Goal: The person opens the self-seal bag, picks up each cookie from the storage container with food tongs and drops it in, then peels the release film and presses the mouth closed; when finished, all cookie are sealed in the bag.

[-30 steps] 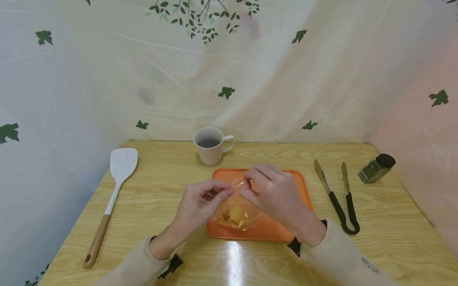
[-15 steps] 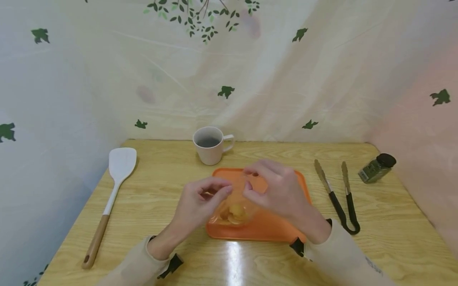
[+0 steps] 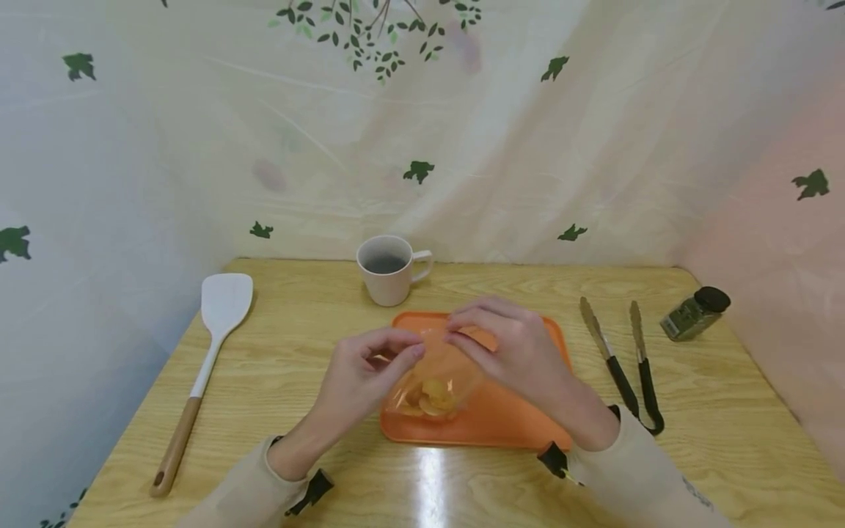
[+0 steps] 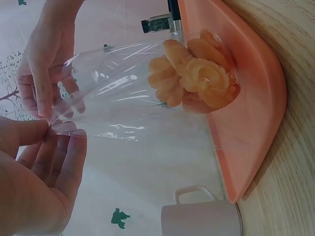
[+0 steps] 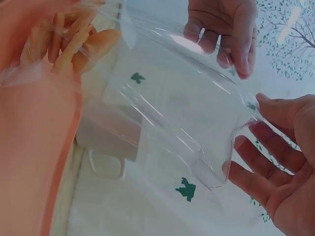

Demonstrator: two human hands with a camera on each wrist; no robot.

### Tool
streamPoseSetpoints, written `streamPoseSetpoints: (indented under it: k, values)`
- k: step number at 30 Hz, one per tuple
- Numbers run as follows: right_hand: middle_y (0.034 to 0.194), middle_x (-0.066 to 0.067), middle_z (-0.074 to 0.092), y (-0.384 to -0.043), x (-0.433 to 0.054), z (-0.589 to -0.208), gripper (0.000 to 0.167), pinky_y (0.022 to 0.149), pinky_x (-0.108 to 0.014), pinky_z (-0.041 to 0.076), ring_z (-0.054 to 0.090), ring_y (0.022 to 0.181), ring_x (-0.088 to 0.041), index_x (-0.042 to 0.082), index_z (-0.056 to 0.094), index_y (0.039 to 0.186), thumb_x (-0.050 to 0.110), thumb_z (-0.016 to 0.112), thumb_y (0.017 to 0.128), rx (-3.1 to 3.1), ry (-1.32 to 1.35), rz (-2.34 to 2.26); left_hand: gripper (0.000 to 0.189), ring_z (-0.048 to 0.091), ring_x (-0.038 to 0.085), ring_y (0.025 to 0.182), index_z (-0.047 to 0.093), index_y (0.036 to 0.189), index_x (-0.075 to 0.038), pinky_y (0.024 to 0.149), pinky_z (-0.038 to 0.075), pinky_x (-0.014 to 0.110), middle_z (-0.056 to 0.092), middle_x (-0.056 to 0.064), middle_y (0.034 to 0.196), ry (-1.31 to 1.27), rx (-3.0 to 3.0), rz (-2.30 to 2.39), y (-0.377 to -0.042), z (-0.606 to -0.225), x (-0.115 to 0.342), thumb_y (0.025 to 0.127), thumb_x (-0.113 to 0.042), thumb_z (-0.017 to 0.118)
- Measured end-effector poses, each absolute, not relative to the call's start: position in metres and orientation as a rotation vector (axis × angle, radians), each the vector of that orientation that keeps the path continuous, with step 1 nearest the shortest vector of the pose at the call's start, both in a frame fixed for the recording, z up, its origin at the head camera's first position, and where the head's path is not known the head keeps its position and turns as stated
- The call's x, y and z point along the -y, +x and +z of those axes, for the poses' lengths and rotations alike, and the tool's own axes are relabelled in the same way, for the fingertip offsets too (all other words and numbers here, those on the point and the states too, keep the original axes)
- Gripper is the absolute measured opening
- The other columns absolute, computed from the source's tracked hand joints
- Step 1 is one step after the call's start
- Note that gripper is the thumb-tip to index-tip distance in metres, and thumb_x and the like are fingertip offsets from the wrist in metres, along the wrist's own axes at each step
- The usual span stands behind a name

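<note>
A clear plastic bag (image 4: 118,83) stands above an orange tray (image 3: 502,422), its mouth up between the two hands. Several orange-brown, flower-shaped cookies (image 4: 202,81) lie in its bottom, low over the tray. My left hand (image 3: 370,374) pinches one side of the bag's mouth between thumb and index finger. On the opposite side, my right hand (image 3: 518,352) pinches the rim with thumb and forefinger, as the right wrist view also shows. Between the hands the film looks slightly spread.
Behind the tray stands a grey-white mug (image 3: 386,282) of dark liquid. A white spatula (image 3: 214,352) with a wooden handle lies at left. Black-handled tongs (image 3: 620,374) lie right of the tray, and a black-capped spice jar (image 3: 693,315) lies farther right.
Half a second ago my right thumb and fingers were spread apart; now they have come together at the bag's rim. My left hand has barely moved.
</note>
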State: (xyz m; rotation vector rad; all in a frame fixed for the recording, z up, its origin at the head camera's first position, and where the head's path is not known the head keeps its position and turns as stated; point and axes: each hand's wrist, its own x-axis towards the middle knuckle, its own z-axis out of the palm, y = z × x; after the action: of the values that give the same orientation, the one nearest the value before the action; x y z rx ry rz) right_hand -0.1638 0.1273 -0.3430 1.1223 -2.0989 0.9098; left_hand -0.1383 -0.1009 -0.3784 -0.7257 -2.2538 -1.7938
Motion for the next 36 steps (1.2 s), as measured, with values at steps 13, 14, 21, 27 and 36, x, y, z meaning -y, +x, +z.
streamPoseSetpoints:
  k: [13,14,21,27,36]
  values:
    - [0.092,0.004,0.075,-0.166,-0.142,-0.337,0.016,0.076,-0.022,0.057,0.071,0.084,-0.009,0.009,0.078,0.095,-0.002,0.08,0.084,2.238,1.088,1.238,0.008,0.071,0.032,0.076,0.076,0.102,-0.008,0.062,0.06,0.037,0.075,0.003,0.09,-0.68,2.272,-1.873,-0.142,-0.381,0.105,0.095,-0.011,0.073]
    - [0.092,0.004,0.075,-0.166,-0.142,-0.337,0.015,0.075,-0.022,0.058,0.071,0.083,-0.009,0.009,0.078,0.095,-0.001,0.08,0.085,2.253,1.066,1.259,0.008,0.072,0.031,0.077,0.076,0.102,-0.007,0.062,0.06,0.036,0.075,0.003,0.09,-0.671,2.275,-1.876,-0.142,-0.381,0.105,0.095,-0.011,0.073]
    - [0.092,-0.001,0.077,-0.163,-0.151,-0.335,0.009,0.072,-0.032,0.06,0.075,0.082,-0.02,0.005,0.078,0.1,0.003,0.074,0.092,2.308,0.802,1.556,0.007,0.071,0.03,0.077,0.074,0.101,-0.008,0.063,0.061,0.041,0.074,0.006,0.089,-0.639,2.274,-1.894,-0.143,-0.378,0.105,0.096,-0.01,0.073]
    - [0.095,-0.002,0.077,-0.162,-0.163,-0.326,0.01,0.075,-0.031,0.06,0.074,0.086,-0.019,0.005,0.077,0.103,0.007,0.071,0.096,2.333,0.646,1.624,0.007,0.069,0.032,0.075,0.074,0.103,-0.007,0.062,0.06,0.042,0.073,0.011,0.09,-0.631,2.237,-1.898,-0.144,-0.377,0.112,0.096,-0.008,0.072]
    - [0.095,-0.011,0.076,-0.16,-0.198,-0.311,0.013,0.077,-0.033,0.059,0.075,0.081,-0.023,-0.01,0.07,0.104,0.0,0.068,0.096,2.075,0.534,1.94,0.01,0.07,0.031,0.076,0.074,0.104,-0.003,0.065,0.061,0.04,0.073,0.012,0.089,-0.586,2.182,-1.887,-0.142,-0.363,0.126,0.094,-0.002,0.072]
